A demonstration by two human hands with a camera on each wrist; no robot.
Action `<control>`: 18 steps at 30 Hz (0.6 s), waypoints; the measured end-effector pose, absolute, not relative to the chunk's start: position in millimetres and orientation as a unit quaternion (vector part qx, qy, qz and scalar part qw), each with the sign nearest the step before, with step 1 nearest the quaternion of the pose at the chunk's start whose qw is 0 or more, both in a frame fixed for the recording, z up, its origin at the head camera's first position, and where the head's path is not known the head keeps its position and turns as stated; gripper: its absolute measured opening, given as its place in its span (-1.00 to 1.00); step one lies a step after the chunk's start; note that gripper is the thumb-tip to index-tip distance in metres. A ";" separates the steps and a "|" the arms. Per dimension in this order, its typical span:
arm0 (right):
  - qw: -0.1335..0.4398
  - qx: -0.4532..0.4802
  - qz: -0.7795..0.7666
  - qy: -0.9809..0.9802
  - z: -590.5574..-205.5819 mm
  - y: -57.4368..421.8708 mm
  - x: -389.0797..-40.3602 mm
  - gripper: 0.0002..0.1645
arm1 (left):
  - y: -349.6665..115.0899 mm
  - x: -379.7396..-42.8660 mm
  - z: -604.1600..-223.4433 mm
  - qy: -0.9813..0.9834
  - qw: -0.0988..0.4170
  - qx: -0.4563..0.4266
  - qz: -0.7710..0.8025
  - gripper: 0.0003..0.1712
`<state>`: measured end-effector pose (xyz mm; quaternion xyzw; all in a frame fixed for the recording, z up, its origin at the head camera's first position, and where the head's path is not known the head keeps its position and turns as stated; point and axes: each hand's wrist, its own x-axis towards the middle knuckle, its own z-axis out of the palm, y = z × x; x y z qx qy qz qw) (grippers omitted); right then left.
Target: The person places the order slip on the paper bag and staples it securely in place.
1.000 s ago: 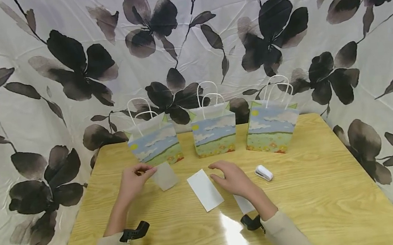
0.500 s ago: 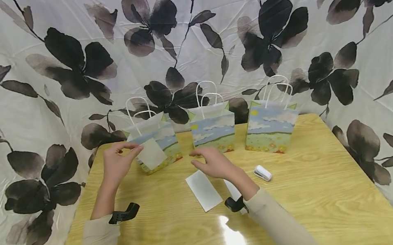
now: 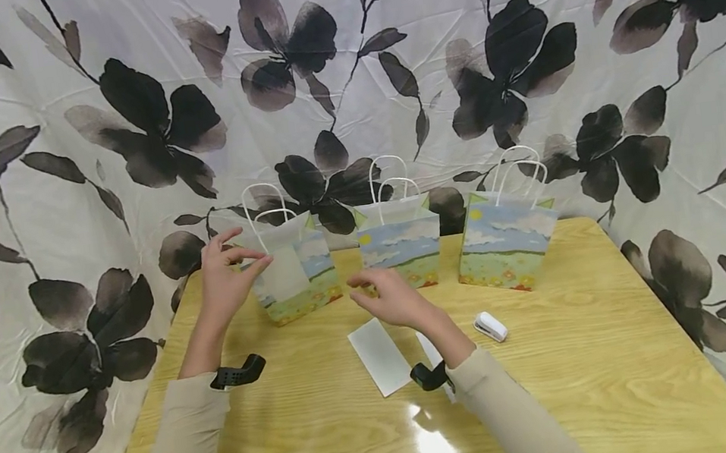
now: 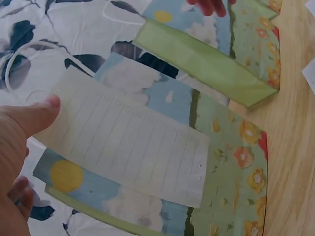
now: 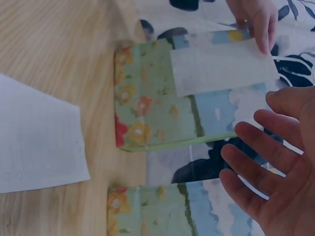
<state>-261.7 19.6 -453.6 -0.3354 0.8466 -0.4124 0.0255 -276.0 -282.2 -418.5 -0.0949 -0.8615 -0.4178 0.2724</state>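
One pale, lined rectangular sheet of paper is in the left hand, whose grip is pinched together on it: the thumb lies on the lined face at the upper short edge, and the rest of the sheet extends down from the fingertips. It hangs before the printed front of the left paper bag, a blue-sky-and-green-meadow one with white handles, covering part of its clouds; whether sheet and bag touch I cannot tell. The right hand has its fingers spread apart, in front of the similar middle paper bag and near the far end of a white rectangular sheet on the yellow wood-grain table. Another white sheet lies partly hidden beneath the right forearm, with a small white stapler to its right.
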 end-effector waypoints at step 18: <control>0.023 -0.339 -0.409 0.847 -461.7 23.3 -260.2 -0.71 | -288.5 -301.3 -422.4 -0.865 0.238 -0.080 -0.434 -0.83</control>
